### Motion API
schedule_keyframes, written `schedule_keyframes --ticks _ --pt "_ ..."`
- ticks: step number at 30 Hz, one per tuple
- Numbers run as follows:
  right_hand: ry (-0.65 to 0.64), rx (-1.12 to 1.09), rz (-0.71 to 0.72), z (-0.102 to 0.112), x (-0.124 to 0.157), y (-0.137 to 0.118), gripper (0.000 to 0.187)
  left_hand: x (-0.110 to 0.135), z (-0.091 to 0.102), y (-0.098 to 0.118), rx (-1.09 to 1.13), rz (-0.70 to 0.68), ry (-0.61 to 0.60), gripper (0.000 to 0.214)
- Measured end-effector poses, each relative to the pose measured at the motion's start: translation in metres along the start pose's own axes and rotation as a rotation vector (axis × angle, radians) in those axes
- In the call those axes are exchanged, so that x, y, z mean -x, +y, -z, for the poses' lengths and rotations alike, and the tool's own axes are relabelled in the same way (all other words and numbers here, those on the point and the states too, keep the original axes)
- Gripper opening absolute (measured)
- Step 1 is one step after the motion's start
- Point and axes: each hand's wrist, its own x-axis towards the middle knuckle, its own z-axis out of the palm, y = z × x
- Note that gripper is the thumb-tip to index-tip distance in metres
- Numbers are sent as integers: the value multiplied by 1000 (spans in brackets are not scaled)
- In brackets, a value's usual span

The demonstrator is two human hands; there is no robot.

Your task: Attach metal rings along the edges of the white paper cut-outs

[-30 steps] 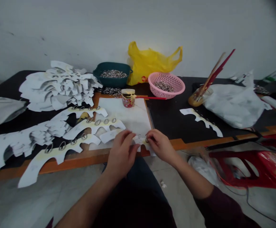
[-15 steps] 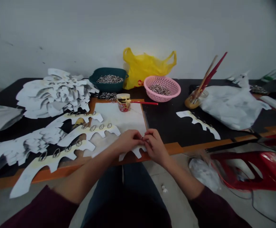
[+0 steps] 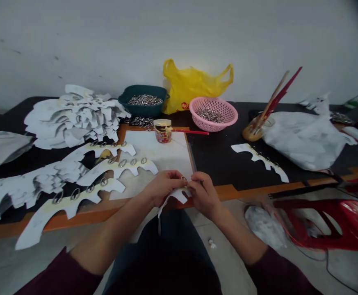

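Both hands meet at the table's front edge over a white piece with a scalloped edge (image 3: 179, 195). My left hand (image 3: 164, 186) is closed, pinching the piece from its left side. My right hand (image 3: 204, 191) is closed on the piece's right end, thumb and fingers together. A small metal ring (image 3: 183, 179) stands up between the fingertips; part of it is hidden. To the left lie similar white pieces (image 3: 88, 194) with oval metal rings along a yellowish strip. Behind my hands is a white sheet (image 3: 148, 143) on the table.
A small tub (image 3: 163, 132) with a red-handled brush (image 3: 191, 132) stands on the sheet. Farther back are a green basket (image 3: 129, 107) and a pink basket (image 3: 201, 121) of metal rings, and a yellow bag (image 3: 194, 84). A brush jar (image 3: 252, 132) and white bag (image 3: 304, 139) sit right.
The white piece has lifted and tilted toward me, hanging lower past the table edge. The ring between my fingers shows more clearly. The whole view has shifted slightly.
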Motion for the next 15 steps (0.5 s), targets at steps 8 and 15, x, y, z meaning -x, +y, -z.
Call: schedule_keyframes --ticks 8,15 --pt "-60 -272 -349 12 -6 -26 20 31 2 -5 -465 -380 268 10" --pt "-120 -296 -425 9 -17 -41 33 42 2 -6 -575 -435 312 9"
